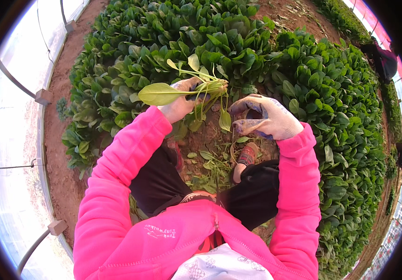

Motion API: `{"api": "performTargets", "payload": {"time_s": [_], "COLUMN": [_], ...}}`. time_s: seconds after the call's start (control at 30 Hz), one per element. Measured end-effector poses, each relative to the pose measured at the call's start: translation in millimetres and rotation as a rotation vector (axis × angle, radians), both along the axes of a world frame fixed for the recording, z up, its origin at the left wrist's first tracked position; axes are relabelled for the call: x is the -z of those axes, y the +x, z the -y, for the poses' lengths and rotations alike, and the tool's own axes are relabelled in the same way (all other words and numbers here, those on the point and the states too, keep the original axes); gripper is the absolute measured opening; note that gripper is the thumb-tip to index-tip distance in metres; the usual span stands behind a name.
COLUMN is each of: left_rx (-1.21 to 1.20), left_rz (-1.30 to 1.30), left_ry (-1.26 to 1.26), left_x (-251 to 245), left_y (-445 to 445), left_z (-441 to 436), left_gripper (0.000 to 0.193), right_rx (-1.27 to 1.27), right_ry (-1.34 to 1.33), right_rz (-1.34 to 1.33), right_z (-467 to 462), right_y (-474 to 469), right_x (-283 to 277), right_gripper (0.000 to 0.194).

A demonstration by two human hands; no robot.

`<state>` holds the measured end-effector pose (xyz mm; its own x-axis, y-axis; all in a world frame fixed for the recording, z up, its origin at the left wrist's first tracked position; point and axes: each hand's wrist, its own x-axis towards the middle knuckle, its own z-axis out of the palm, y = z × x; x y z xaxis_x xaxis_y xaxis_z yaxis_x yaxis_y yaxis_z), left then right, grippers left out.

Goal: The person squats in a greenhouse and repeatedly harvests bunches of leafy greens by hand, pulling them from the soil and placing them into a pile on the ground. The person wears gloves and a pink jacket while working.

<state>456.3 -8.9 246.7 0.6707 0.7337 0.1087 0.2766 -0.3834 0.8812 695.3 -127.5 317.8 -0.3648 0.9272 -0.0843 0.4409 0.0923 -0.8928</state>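
My left hand [180,101], in a pale knit glove with a dark, soiled palm, holds a small bunch of spinach-like plants [213,89]. Their cut root ends point right, and one broad pale leaf [160,93] sticks out to the left over the glove. Thin stems and a small leaf [225,120] droop below the bunch. Just right of it is my right hand [269,117], gloved alike, with thumb and fingers curved apart. A thin stem [233,147] shows below its thumb; whether it touches the glove I cannot tell.
Dense leafy plants [341,115] stand ahead and to the right. Loose leaves and stems [215,171] litter the soil between my shoes [248,154]. At left, a plastic-film greenhouse wall [15,140] has hoops set in blocks [43,97]. Another person [385,63] is at the far right.
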Motion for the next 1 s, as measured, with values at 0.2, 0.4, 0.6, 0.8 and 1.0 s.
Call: {"api": "performTargets", "payload": {"time_s": [0.2,0.4,0.6,0.8,1.0], "left_rx": [0.017,0.069,0.044,-0.027,0.008], "left_rz": [-0.042,-0.052,-0.098,-0.101,-0.066], "left_ry": [0.076,0.349,0.312,0.284,0.413], "left_x": [-4,-7,-9,-9,0], "left_y": [4,8,9,6,2], "left_z": [4,1,6,0,-4], "left_gripper": [0.033,0.036,0.035,0.033,0.033], "right_rx": [0.445,0.438,0.509,0.514,0.091], "right_ry": [0.437,0.463,0.637,0.566,-0.347], "right_rz": [0.130,0.096,0.239,-0.032,0.185], "right_z": [-18,-30,-32,-22,3], "right_y": [-27,-32,-37,-19,12], "right_x": [15,39,46,15,-4], "right_gripper": [0.041,0.025,0.024,0.023,0.023]}}
